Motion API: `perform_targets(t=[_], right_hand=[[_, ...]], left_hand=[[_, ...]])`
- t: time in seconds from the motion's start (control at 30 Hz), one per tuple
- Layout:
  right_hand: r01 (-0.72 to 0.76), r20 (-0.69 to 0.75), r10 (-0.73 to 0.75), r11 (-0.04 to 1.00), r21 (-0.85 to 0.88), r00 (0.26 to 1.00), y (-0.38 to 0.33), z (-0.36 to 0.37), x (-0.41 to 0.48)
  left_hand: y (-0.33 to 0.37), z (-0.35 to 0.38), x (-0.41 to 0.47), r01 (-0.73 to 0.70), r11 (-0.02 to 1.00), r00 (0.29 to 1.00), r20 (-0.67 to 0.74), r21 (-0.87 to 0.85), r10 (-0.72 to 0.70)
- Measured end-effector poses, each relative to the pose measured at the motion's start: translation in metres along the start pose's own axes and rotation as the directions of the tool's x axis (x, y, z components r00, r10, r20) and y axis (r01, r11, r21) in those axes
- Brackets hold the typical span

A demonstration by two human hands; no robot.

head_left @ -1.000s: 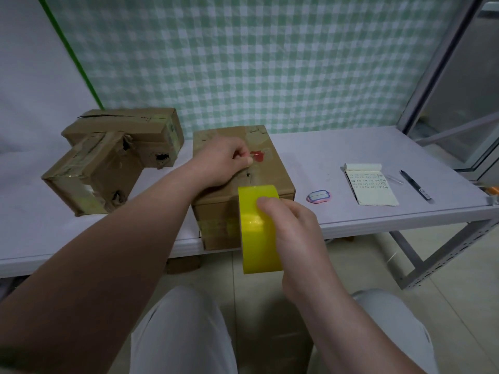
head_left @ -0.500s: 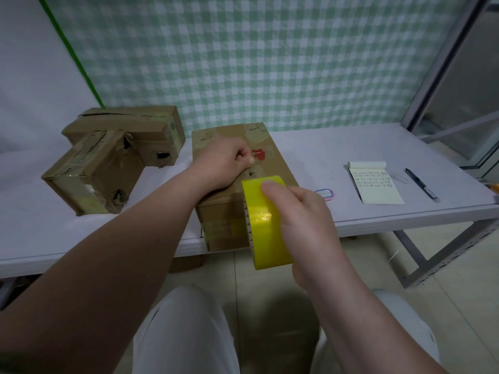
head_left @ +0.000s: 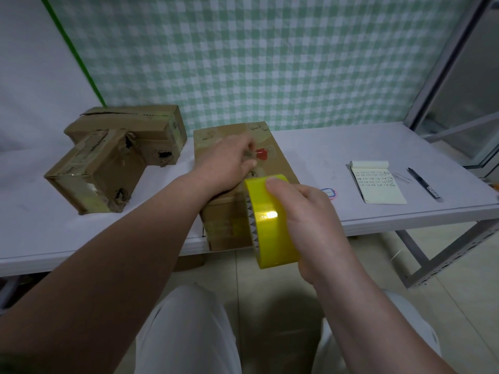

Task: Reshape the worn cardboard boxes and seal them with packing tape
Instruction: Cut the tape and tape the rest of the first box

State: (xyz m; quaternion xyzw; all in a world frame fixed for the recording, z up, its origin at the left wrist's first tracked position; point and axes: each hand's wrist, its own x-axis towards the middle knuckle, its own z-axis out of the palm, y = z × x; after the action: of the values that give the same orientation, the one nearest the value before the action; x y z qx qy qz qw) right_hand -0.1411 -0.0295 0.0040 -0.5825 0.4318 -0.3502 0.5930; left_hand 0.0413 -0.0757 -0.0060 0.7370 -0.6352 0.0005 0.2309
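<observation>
From my head camera, my left hand (head_left: 226,160) lies on top of the cardboard box (head_left: 282,164) at the middle of the frame. Its fingers are curled, and thumb and forefinger are pinched together on what looks like the tape end (head_left: 249,155), a small glossy strip just left of the red sticker (head_left: 262,153). My right hand (head_left: 307,220) is lower and right of centre. Its fingers are wrapped round the yellow tape roll (head_left: 270,220), with the thumb pressed on the upper rim. The roll stands on edge in front of the box's near face, out past the edge of the white table (head_left: 337,147).

The box sits at the table's front edge. Two more worn boxes stand in the left of the frame, touching: the torn box (head_left: 94,171) nearer me, with holes in its side, and the long box (head_left: 140,122) behind it.

In the right of the frame are a notepad (head_left: 378,184) and a pen (head_left: 424,183) beside it. A green checked cloth (head_left: 256,58) hangs behind.
</observation>
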Motion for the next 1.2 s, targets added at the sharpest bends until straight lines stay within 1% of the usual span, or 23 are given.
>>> perform_targets(t=[0.07,0.13,0.17,0.23,0.3,0.33,0.37,0.4,0.43,0.47,0.5,0.53,0.57,0.6,0.63,0.73,0.83,0.9,1.03,1.2], right_hand=[[0.003,0.002,-0.003,1.0,0.001,1.0,-0.001,0.0,-0.001],[0.007,-0.003,-0.007,1.0,0.004,1.0,-0.001,0.0,-0.002],[0.005,-0.007,-0.005,1.0,0.011,1.0,-0.001,0.0,-0.002],[-0.002,-0.01,0.002,1.0,0.026,1.0,-0.002,0.0,-0.003],[-0.01,-0.014,0.01,0.999,0.032,1.0,-0.002,0.0,-0.004],[-0.015,-0.02,0.016,0.999,0.031,1.0,-0.002,0.0,-0.004],[-0.021,-0.025,0.021,0.999,0.031,0.999,-0.002,-0.001,-0.004],[-0.024,-0.027,0.025,0.999,0.034,0.999,-0.002,-0.001,-0.004],[-0.024,-0.027,0.025,0.999,0.039,0.999,-0.002,-0.001,-0.004],[-0.02,-0.025,0.021,0.999,0.046,0.999,-0.001,-0.002,-0.004],[-0.016,-0.022,0.017,0.998,0.056,1.0,-0.001,-0.002,-0.005],[-0.016,-0.018,0.018,0.997,0.07,1.0,-0.001,-0.002,-0.005],[-0.02,-0.008,0.021,0.996,0.089,1.0,-0.001,-0.002,-0.006],[-0.031,0.004,0.03,0.994,0.107,1.0,-0.001,-0.003,-0.007],[-0.047,0.015,0.046,0.991,0.125,0.999,0.0,-0.004,-0.007],[-0.092,0.057,0.084,0.984,0.151,0.995,0.0,-0.008,-0.011],[-0.128,0.226,0.091,0.98,0.153,0.97,0.001,-0.009,-0.012],[-0.133,0.271,0.089,0.98,0.15,0.959,0.001,-0.009,-0.013],[-0.104,0.299,0.058,0.984,0.142,0.953,-0.001,-0.011,-0.017],[-0.07,0.251,0.033,0.988,0.138,0.967,0.005,-0.009,-0.018]], left_hand=[[0.0,-0.002,0.003,0.014,0.999,1.0,0.026,-0.032,-0.013],[0.0,-0.002,0.006,0.009,1.0,0.999,0.036,0.028,-0.01],[-0.001,-0.002,0.006,0.013,0.999,1.0,0.021,0.039,-0.014],[-0.003,-0.003,0.005,0.027,1.0,0.999,-0.029,-0.001,-0.027],[-0.003,-0.013,-0.002,-0.018,0.999,0.998,-0.063,-0.039,0.016],[-0.002,-0.019,-0.006,-0.063,0.996,0.997,-0.043,-0.061,0.06],[-0.001,-0.025,-0.012,-0.112,0.989,0.993,0.009,-0.101,0.114],[0.001,-0.03,-0.017,-0.142,0.978,0.982,0.1,-0.152,0.158],[0.002,-0.034,-0.023,-0.136,0.971,0.958,0.224,-0.197,0.18],[0.003,-0.037,-0.028,-0.105,0.974,0.912,0.37,-0.202,0.175],[0.003,-0.038,-0.032,-0.093,0.984,0.852,0.499,-0.153,0.158],[0.003,-0.037,-0.034,-0.124,0.99,0.802,0.58,-0.074,0.144],[0.002,-0.036,-0.036,-0.172,0.985,0.775,0.618,0.004,0.133],[0.002,-0.033,-0.037,-0.211,0.975,0.774,0.621,0.066,0.126],[0.002,-0.03,-0.037,-0.242,0.963,0.787,0.604,0.115,0.125],[0.003,-0.018,-0.037,-0.308,0.931,0.835,0.525,0.196,0.166],[0.0,-0.011,-0.037,-0.323,0.916,0.861,0.477,0.238,0.179],[-0.003,-0.008,-0.036,-0.319,0.91,0.872,0.458,0.264,0.173],[-0.002,-0.006,-0.035,-0.294,0.918,0.874,0.464,0.265,0.145],[0.003,-0.008,-0.034,-0.264,0.924,0.865,0.492,0.276,0.1]])
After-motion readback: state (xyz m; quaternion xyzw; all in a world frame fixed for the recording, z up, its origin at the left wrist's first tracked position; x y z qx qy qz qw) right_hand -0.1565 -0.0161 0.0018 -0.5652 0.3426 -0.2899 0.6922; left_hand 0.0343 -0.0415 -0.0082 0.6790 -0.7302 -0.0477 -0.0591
